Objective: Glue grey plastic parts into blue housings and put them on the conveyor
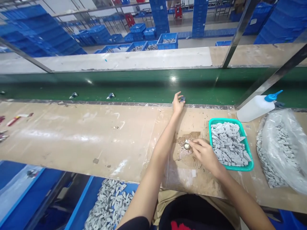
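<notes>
My left hand (177, 103) reaches to the edge of the green conveyor belt (148, 84), pinching a small dark-blue and grey part (182, 99) in its fingertips. My right hand (203, 155) pinches a small pale part (186, 141) just above a brown greasy smear (189, 137) on the bench. A shiny metal blob (186, 146) sits in that smear, right by my fingertips. Close to my right hand stands a teal plastic tray (232, 121) heaped with grey flat parts (227, 143).
Two finished-looking parts (110, 95) lie on the belt to the left. A white squeeze bottle (255, 108) with a blue nozzle and a plastic bag of grey parts (278, 153) stand at right. Below the bench, a blue bin (109, 204) holds grey parts; blue crates stack beyond the belt.
</notes>
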A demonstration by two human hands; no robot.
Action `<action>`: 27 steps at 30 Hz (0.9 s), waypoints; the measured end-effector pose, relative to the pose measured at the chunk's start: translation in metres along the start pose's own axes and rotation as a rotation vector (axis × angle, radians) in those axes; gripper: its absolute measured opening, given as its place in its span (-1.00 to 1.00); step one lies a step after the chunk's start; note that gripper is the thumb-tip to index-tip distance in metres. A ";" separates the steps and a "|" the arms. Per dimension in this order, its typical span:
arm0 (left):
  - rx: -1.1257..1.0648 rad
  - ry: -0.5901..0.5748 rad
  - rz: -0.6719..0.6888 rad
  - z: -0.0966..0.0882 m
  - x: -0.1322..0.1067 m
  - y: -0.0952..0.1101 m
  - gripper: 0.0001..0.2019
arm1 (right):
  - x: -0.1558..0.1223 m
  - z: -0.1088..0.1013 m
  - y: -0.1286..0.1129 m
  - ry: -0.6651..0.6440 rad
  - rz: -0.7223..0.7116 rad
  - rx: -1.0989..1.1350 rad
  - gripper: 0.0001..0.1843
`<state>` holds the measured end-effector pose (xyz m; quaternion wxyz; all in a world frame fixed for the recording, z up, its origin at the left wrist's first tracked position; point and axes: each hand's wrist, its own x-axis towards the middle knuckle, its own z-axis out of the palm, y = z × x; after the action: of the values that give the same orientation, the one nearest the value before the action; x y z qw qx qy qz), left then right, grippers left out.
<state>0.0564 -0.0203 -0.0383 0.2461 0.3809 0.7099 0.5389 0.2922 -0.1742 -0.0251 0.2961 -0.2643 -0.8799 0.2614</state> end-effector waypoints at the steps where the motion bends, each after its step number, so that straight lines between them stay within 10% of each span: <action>1: -0.132 -0.031 -0.047 -0.009 -0.009 0.001 -0.44 | 0.000 0.000 0.000 -0.007 0.011 0.009 -0.65; 8: -0.874 -0.434 -0.572 -0.067 -0.101 0.010 -0.78 | 0.001 -0.001 -0.001 0.052 0.071 0.066 -0.70; 12: -1.070 -0.479 -0.777 -0.086 -0.129 0.015 -0.84 | 0.003 -0.001 -0.002 0.078 0.077 0.091 -0.73; 27: -0.784 -0.524 -0.412 -0.075 -0.163 0.025 -0.54 | 0.000 -0.015 -0.011 0.491 0.050 0.085 -0.66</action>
<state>0.1024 -0.1920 -0.0022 0.6412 0.2344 0.4291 0.5915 0.2981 -0.1778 -0.0077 0.5052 -0.3288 -0.7630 0.2334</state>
